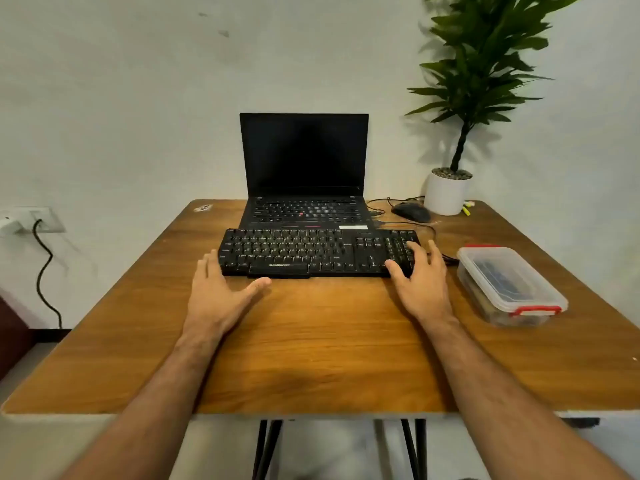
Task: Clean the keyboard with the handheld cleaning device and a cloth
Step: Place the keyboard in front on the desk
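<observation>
A black external keyboard (311,252) lies across the middle of the wooden table (311,341), in front of an open laptop. My left hand (218,292) lies flat at the keyboard's left end, fingers straight along its edge and thumb reaching along the front. My right hand (420,278) rests with spread fingers on the keyboard's right end, over the number pad. Neither hand holds anything. No cleaning device or cloth is plainly visible.
A black laptop (304,174) with a dark screen stands behind the keyboard. A mouse (410,212) with cables and a potted plant (450,192) sit at the back right. A clear lidded plastic box (509,285) with red clips holds dark items at the right.
</observation>
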Available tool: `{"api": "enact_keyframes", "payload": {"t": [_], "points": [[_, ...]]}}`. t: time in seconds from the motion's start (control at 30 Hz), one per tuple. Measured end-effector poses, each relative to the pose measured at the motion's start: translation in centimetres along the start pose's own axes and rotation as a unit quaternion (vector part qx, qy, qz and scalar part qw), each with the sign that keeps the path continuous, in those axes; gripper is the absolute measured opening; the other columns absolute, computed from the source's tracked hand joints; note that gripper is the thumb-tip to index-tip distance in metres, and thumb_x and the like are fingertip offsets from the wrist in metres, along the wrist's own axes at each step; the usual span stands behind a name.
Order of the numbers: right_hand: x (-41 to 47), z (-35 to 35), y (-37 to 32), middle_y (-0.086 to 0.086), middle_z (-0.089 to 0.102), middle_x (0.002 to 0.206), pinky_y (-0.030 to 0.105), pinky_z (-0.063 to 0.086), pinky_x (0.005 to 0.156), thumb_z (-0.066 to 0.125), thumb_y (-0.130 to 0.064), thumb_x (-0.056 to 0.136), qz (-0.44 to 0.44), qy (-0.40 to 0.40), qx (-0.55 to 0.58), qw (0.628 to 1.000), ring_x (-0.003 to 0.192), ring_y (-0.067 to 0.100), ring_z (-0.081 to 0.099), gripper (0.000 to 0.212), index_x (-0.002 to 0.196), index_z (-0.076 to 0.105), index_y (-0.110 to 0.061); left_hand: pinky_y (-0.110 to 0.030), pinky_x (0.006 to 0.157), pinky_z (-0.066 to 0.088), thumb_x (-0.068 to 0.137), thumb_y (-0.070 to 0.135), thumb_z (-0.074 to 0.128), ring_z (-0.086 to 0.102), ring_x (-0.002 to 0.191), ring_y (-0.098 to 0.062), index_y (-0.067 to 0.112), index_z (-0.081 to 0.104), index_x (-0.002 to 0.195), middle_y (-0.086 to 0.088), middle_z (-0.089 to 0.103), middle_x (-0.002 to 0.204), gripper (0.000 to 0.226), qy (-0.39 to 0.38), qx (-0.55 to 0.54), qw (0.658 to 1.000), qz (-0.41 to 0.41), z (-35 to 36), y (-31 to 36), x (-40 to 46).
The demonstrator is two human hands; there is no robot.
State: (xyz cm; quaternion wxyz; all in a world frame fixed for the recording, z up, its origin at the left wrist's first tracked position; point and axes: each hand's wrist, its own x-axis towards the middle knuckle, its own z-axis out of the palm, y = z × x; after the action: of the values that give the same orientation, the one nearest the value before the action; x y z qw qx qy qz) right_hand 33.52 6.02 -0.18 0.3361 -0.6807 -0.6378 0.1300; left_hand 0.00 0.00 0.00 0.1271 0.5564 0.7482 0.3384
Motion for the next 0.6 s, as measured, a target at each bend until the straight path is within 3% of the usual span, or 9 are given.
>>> {"api": "enact_keyframes", "payload": {"t": [0.17,0.33,0.43,0.6], "points": [[1.7,0.3,0.1,0.013,0.017,0.165,0.049,0.030,0.117,0.055,-0.054,0.095,0.046,-0.014,0.060,0.997,0.148,0.032,0.026,0.069,0.154,0.031,-0.025,-0.048,0.119,0.029,0.053,0.066,0.086,0.029,0.148,-0.033,0.014,0.002,0.161,-0.014,0.023,0.164,0.147,-0.014,-0.061,0.996,-0.057,-0.2,-1.1,3.0],[1.6,-0.2,0.4,0.010,0.055,0.143,0.039,0.040,0.110,0.059,-0.036,0.098,0.075,0.003,0.119,0.990,0.128,0.029,0.053,0.064,0.155,0.031,-0.025,-0.043,0.115,0.038,0.062,0.057,0.088,0.045,0.139,-0.032,0.012,0.007,0.161,-0.011,0.045,0.154,0.135,-0.012,-0.055,0.996,-0.073,-0.3,-1.6,4.2],[1.1,-0.9,0.8,0.007,0.052,0.148,0.032,0.035,0.110,0.064,-0.016,0.096,0.103,0.005,0.197,0.975,0.132,0.021,0.051,0.064,0.153,0.036,-0.026,-0.045,0.109,0.044,0.064,0.047,0.091,0.054,0.130,-0.032,0.010,0.015,0.160,-0.010,0.058,0.142,0.128,0.015,-0.043,0.996,-0.076,-0.3,-1.8,4.0],[-0.1,-1.7,1.6,0.005,0.053,0.146,0.038,0.038,0.115,0.053,0.007,0.094,0.111,-0.009,0.268,0.957,0.130,0.011,0.048,0.062,0.148,0.044,-0.023,-0.047,0.101,0.050,0.068,0.045,0.089,0.060,0.122,-0.032,0.013,0.023,0.157,-0.005,0.063,0.137,0.115,0.053,-0.021,0.994,-0.094,-0.9,-2.8,2.2]]}}
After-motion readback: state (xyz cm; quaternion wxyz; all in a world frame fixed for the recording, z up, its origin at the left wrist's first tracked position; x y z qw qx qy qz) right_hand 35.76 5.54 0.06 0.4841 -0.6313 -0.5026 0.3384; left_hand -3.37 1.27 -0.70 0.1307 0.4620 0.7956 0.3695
